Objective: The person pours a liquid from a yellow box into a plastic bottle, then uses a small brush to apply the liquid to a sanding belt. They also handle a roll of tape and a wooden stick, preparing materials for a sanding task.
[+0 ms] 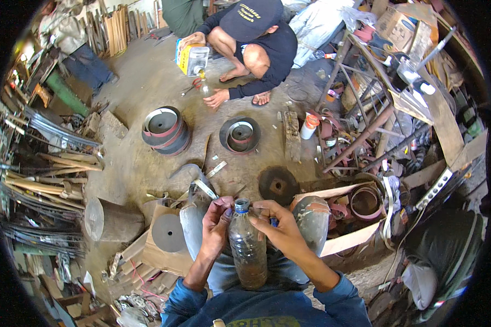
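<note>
A clear plastic bottle [247,248] stands nearly upright between my thighs, its uncapped mouth facing up and a blue ring around its neck. Dark residue clouds its lower part. My left hand [217,220] is closed in a pinch beside the neck; what its fingertips hold is too small to make out. My right hand [281,226] curls its fingers and thumb against the other side of the bottle's neck and shoulder. Something small and blue [274,222] shows by the right fingers. Just beyond my left fingertips lies a slim white-and-blue piece [205,189]; contact with them is unclear.
Across the floor, a crouching person [262,52] tilts a yellow-and-blue container [192,59] over a clear bottle [206,89]. Rolled belt rings [166,131], a dark disc [278,185] and a wooden box [349,245] surround me. A cluttered metal rack [360,109] stands right.
</note>
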`<action>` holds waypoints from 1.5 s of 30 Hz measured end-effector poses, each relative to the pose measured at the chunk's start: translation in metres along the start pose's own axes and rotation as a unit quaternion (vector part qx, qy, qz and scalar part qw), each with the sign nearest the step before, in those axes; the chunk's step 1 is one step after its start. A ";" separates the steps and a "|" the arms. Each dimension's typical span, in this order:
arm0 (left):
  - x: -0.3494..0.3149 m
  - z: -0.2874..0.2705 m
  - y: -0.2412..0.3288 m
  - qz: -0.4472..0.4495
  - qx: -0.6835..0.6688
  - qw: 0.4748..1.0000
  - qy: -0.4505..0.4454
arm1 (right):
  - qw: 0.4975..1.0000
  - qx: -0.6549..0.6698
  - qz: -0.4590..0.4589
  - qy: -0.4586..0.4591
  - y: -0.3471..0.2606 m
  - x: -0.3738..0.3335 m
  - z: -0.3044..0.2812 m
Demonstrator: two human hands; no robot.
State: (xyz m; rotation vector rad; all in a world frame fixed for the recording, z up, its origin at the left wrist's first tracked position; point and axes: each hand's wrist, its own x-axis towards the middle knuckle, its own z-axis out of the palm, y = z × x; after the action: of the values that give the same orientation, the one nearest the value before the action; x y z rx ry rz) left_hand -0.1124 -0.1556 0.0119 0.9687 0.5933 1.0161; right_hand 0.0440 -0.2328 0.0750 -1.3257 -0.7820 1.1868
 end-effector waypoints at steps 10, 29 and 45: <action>-0.003 0.002 0.010 -0.017 0.118 0.993 -0.026 | 0.995 0.072 0.001 0.073 0.013 0.003 0.005; -0.006 0.018 0.023 -0.051 0.292 0.937 -0.187 | 0.883 -0.369 -0.286 -0.043 0.018 0.008 -0.030; -0.005 0.027 0.045 -0.056 0.273 0.921 -0.273 | 0.910 -0.324 -0.213 -0.146 -0.039 -0.005 -0.048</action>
State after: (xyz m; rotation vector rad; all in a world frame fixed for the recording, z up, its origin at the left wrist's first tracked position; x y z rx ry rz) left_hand -0.1124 -0.1622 0.0642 1.6202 0.4546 0.4329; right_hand 0.0954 -0.2460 0.1073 -1.3997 -1.6986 0.7969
